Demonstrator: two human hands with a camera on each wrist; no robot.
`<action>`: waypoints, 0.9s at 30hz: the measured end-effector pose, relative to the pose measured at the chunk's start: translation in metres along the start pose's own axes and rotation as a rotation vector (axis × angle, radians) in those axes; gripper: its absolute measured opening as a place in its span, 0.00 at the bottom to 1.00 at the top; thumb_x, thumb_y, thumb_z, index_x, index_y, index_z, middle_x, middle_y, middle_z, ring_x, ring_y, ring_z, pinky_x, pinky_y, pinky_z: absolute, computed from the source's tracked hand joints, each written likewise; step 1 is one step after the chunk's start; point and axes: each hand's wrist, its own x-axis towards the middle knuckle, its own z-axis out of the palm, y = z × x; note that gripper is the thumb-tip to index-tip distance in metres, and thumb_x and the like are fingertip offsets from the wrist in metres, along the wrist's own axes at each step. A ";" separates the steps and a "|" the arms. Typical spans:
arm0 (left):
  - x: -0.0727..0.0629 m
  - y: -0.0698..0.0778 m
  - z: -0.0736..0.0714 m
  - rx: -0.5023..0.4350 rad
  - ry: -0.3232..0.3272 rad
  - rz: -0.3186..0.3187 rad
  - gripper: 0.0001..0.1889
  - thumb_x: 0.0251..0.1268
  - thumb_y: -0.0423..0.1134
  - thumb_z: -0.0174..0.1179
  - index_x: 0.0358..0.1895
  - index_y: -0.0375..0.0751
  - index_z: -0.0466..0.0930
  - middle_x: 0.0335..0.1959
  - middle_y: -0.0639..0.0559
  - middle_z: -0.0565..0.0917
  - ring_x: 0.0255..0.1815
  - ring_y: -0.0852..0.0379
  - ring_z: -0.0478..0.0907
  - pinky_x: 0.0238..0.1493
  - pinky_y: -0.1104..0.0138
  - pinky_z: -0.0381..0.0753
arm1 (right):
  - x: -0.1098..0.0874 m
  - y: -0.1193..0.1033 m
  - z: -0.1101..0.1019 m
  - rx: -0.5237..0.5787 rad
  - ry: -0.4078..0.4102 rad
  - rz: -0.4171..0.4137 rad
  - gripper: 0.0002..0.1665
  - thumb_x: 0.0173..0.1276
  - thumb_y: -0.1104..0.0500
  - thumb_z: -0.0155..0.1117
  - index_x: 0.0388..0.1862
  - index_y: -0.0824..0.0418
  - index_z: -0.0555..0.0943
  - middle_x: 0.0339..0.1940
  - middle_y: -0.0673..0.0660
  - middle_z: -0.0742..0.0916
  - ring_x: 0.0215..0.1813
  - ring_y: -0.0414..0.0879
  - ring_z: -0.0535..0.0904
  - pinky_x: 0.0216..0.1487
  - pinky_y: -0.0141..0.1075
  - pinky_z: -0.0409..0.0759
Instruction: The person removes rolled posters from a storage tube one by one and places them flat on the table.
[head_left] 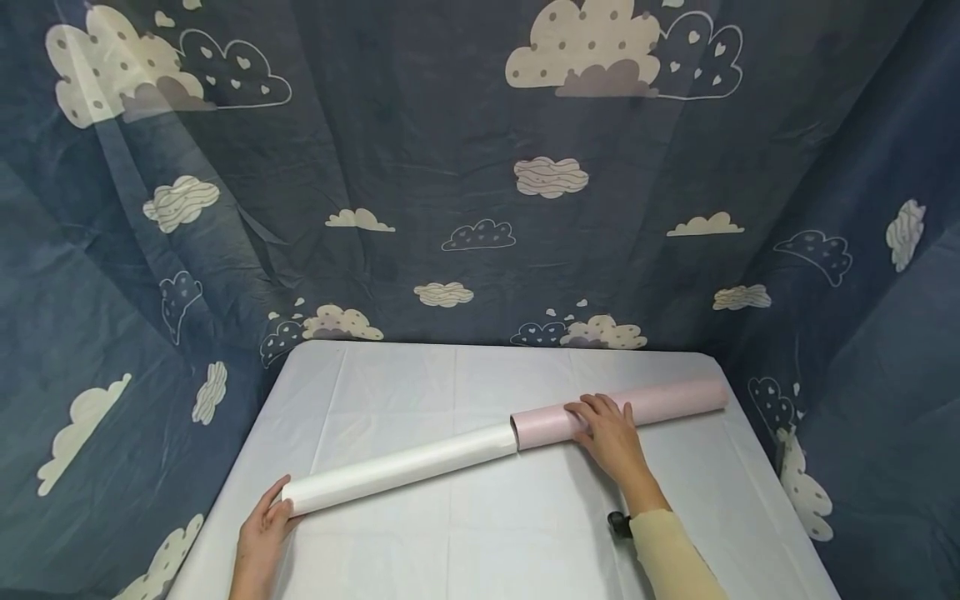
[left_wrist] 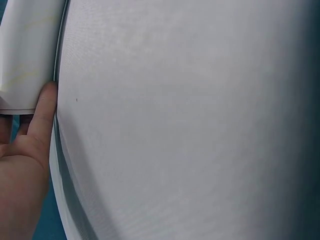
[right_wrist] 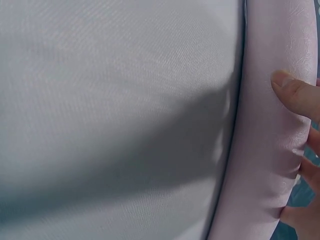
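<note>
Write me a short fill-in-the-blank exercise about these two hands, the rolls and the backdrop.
The left hand holds the white roll at its ____, not its middle.
The pink roll is gripped by the ____ hand.
The dark cloth behind the table is printed with large pale ____.

Missing words: end; right; clouds.

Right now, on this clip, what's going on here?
A person's left hand holds the outer end of a long white roll, while their right hand grips a thicker pink roll. The two lie roughly in line across a white table, with the white roll's inner end meeting the pink roll's near end. Whether it goes inside is hard to tell.
</note>
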 end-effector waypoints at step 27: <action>-0.002 -0.001 -0.001 0.034 -0.018 0.019 0.31 0.87 0.41 0.48 0.86 0.43 0.54 0.79 0.25 0.66 0.68 0.60 0.78 0.62 0.73 0.85 | 0.013 -0.028 0.003 -0.086 -0.016 0.212 0.34 0.68 0.45 0.77 0.72 0.45 0.79 0.66 0.62 0.85 0.68 0.66 0.76 0.64 0.68 0.72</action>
